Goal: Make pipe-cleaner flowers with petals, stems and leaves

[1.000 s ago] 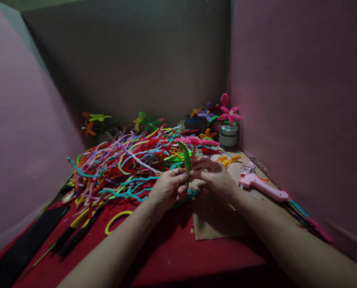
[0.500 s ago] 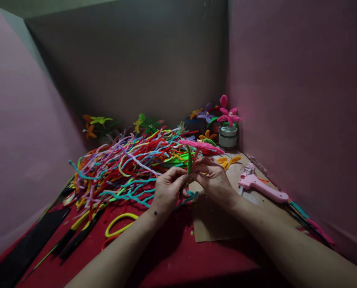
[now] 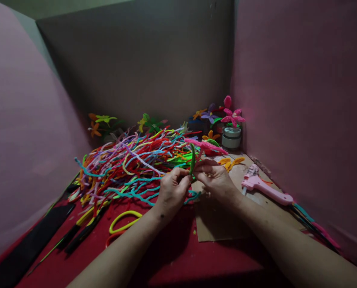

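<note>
My left hand (image 3: pixel 174 188) pinches the base of a green pipe-cleaner leaf (image 3: pixel 193 159), which stands upright between my hands. Close against it, my right hand (image 3: pixel 216 182) is closed at the stem of a pink pipe-cleaner flower (image 3: pixel 207 145). The flower spreads above my right fingers, tilted nearly edge-on. Both sets of fingertips meet around the spot where leaf and stem join, so the join itself is hidden. Just left of my hands lies a large heap of colourful pipe cleaners (image 3: pixel 130 160).
A pink glue gun (image 3: pixel 267 190) lies on the board at right, near orange petals (image 3: pixel 231 163). Yellow-handled scissors (image 3: pixel 126 222) and pliers (image 3: pixel 82 228) lie on the red cloth (image 3: pixel 172 260). Finished flowers (image 3: pixel 233 117) stand along the back by a small white pot (image 3: pixel 231 138).
The whole scene has shifted slightly to the right as the camera turned. My right fingers have changed their position a little at the stem; both hands keep hold.
</note>
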`<state>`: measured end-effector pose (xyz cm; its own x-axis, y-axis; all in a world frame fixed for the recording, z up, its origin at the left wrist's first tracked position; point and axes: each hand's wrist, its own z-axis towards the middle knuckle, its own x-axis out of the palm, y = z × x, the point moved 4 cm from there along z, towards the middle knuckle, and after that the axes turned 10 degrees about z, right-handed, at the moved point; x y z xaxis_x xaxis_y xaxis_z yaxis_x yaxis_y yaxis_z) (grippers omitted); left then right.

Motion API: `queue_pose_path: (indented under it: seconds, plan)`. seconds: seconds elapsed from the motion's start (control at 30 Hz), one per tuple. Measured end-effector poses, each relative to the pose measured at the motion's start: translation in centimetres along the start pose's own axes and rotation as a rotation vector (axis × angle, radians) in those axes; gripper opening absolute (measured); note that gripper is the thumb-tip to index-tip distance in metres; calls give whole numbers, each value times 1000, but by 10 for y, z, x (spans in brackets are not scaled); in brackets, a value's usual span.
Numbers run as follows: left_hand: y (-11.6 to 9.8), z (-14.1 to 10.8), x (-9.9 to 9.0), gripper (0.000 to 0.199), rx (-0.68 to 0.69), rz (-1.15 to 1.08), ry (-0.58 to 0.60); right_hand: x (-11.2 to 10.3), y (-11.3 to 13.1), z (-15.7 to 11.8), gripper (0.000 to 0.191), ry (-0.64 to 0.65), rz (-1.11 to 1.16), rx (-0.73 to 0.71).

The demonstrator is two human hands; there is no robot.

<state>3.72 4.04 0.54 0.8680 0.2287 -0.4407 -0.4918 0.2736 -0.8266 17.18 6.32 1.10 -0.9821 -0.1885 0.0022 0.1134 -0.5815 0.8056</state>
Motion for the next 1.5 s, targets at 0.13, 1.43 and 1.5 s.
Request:
queue_pose_path:
  seconds: [0.13, 1.43, 1.5]
  plan:
    - [-7, 1, 0, 6, -41, -28, -7, 1, 0, -1, 20, 17, -38, -25]
    - [-14, -6, -9, 6, 228, 172, -100, 7, 7, -8, 15, -6, -121, -48]
    - [-16, -8, -11, 5, 211, 139, -114, 7, 5, -7, 12, -26, -3, 20]
